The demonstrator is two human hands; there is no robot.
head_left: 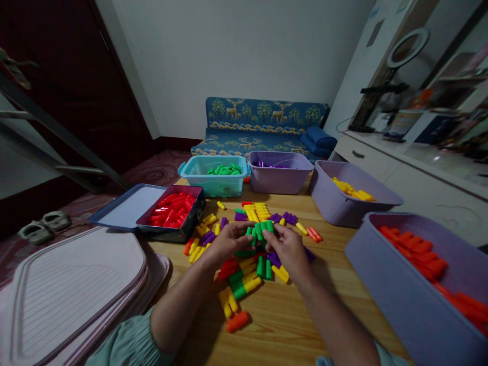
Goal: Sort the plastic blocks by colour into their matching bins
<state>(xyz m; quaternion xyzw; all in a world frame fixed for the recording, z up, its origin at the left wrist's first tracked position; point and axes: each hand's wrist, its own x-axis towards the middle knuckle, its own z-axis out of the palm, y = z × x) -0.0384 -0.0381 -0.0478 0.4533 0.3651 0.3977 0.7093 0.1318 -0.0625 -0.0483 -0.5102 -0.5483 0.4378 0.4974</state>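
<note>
Over the middle of the wooden table (290, 320), both my hands are closed on a small cluster of green plastic tubes (263, 230). My left hand (232, 241) grips the cluster from the left, its fingers partly hidden behind it. My right hand (288, 249) pinches the right side, thumb in front. Beneath and around them lies a loose pile of short tubes: yellow tubes (261, 210), purple tubes (290, 218), red tubes (227, 268) and more green tubes (264, 268). A lone orange tube (237, 322) rests nearest me.
A turquoise basket (213, 187) holds green tubes. Behind the pile stands a lilac bin (280, 182) with purple ones. To the right are a bin (331, 203) of yellow and a bin (396, 274) of orange. An open tin (168, 233) of red tubes and stacked pink lids (76, 279) sit left.
</note>
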